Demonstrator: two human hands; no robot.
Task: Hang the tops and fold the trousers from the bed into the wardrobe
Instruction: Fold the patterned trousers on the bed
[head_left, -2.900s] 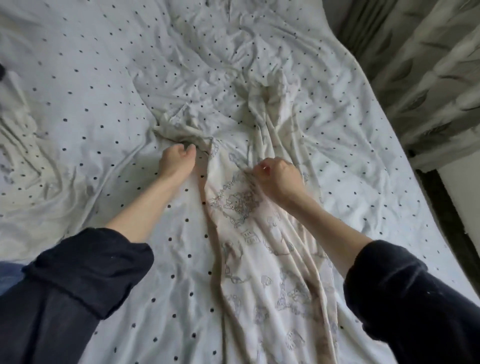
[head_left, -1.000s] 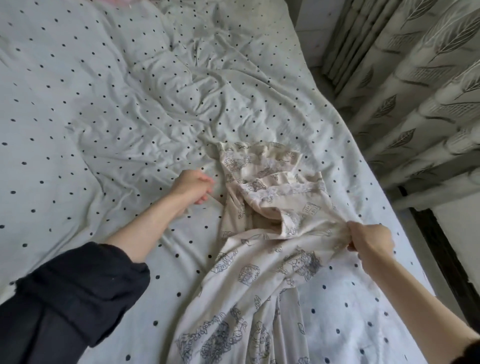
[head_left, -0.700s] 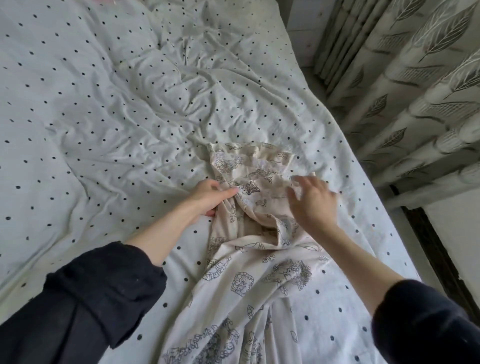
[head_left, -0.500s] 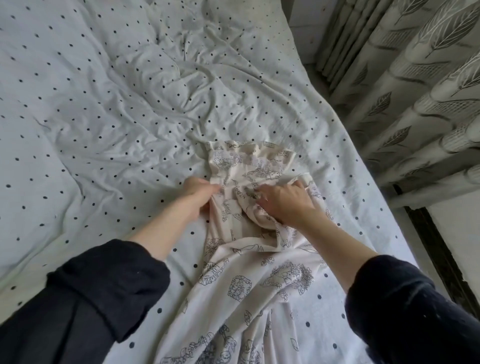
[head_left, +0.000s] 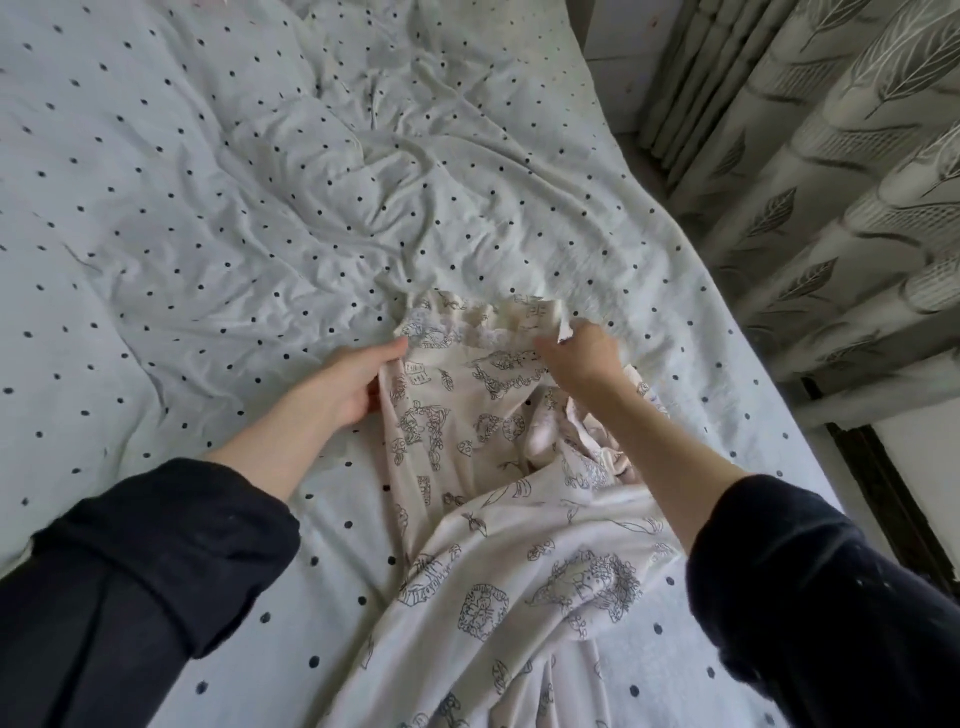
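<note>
Cream trousers (head_left: 467, 467) printed with dark line drawings lie lengthwise on the bed (head_left: 208, 234), their gathered waistband at the far end. My left hand (head_left: 353, 384) pinches the left edge of the trousers just below the waistband. At the waistband's right corner, my right hand (head_left: 582, 358) grips the cloth and lifts it slightly. The legs run down toward me and out of the bottom of the view, partly bunched under my right forearm.
The bed wears a rumpled white cover with small black dots. Leaf-patterned curtains (head_left: 831, 182) hang along the right side of the bed. A dark strip of frame or floor (head_left: 883, 493) shows between bed and wall at right.
My right hand has moved from the middle of the bunched waist to its right corner. The waistband is now spread wider between both hands. My left hand stays at the left edge.
</note>
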